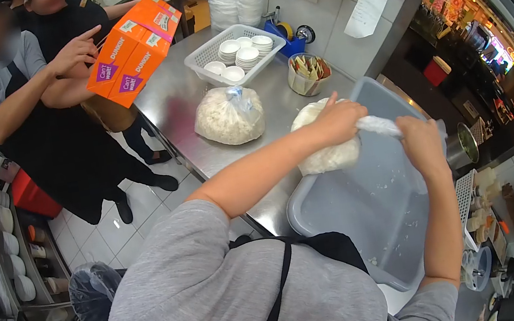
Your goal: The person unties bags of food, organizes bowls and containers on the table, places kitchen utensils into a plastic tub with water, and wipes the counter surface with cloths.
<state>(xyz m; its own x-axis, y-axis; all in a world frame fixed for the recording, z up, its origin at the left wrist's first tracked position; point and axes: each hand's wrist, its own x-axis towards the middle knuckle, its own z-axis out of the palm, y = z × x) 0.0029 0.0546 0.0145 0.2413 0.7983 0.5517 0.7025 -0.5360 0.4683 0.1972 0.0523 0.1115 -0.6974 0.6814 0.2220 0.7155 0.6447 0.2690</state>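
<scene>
A clear plastic bag [330,155] full of a white, crumbly food is between my hands, its bulging part over the left rim of a grey plastic tub [372,209]. My left hand [340,122] is closed around the bag's neck, just above the contents. The twisted neck stretches across to my right hand [420,138], whose fingers are wrapped around its far end. White bits are scattered on the tub's inner surface. A second filled bag [228,116], knotted at the top, rests on the steel counter [200,159] to the left.
Behind the bags stand a white basket [205,64] of small white cups and a tub of sachets [308,73]. Two people stand at the left; one holds an orange box [135,52] over the counter's corner. A lined bin [93,294] is on the floor.
</scene>
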